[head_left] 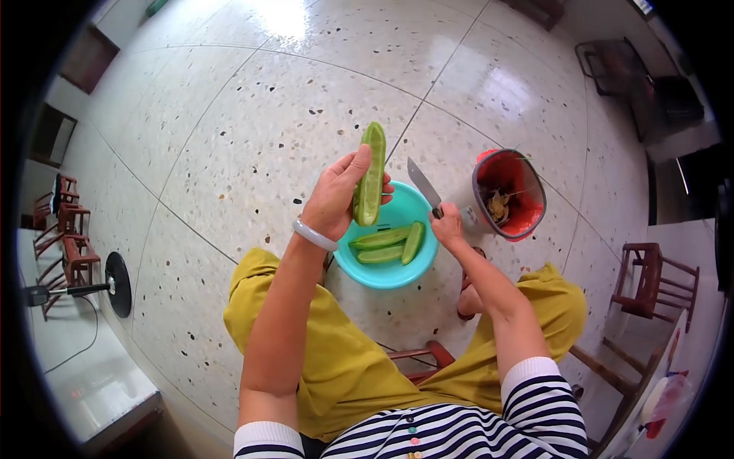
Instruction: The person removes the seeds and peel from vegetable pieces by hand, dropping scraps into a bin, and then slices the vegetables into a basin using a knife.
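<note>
My left hand is closed around a halved cucumber, its hollowed cut face turned up toward me. It is held above the left rim of a turquoise basin. Inside the basin lie several green cucumber pieces. My right hand grips a knife by its dark handle at the basin's right edge. The blade points up and to the left, apart from the cucumber.
A grey bin with a red liner and scraps inside stands just right of my right hand. Wooden chairs are at the right, small brown stools at the far left. A round black stand base rests on the speckled floor.
</note>
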Available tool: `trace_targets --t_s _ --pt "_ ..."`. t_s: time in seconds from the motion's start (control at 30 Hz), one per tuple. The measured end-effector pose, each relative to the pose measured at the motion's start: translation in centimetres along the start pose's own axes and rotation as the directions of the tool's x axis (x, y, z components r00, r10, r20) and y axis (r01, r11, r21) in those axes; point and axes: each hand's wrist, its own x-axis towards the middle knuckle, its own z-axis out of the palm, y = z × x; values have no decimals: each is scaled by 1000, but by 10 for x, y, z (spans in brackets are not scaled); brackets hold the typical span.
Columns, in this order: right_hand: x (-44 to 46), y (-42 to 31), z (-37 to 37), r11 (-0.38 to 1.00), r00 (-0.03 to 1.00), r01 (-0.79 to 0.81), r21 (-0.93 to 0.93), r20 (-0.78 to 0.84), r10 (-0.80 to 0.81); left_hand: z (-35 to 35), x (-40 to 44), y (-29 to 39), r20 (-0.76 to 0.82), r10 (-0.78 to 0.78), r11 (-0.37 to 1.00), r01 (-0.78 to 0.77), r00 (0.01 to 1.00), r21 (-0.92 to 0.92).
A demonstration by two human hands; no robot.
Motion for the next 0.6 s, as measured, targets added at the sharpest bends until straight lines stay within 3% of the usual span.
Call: trace_targets --t_s 0.07,0.2,0.3,0.43,0.53,0.6 --pt "15 -28 -25 996 997 75 55 -1 -75 -4 -2 0 -3 3 999 -3 1000 33" --pt "23 -96 -88 910 996 80 407 -67 -57 -4 -10 -2 0 14 995 -14 1000 96" --pt "16 -148 -142 930 996 43 364 56 -68 -4 -14 -8 25 24 984 -28 999 173" --pt "-12 -179 -186 947 991 94 307 62 -119 -2 -27 -27 94 76 965 -97 993 242" --pt "-27 -195 -207 933 996 84 350 -4 -89 3 -39 -48 127 113 956 -142 986 257" --pt "-34 -189 -196 911 986 166 377 -70 -151 7 -52 -56 125 101 942 -136 987 307"
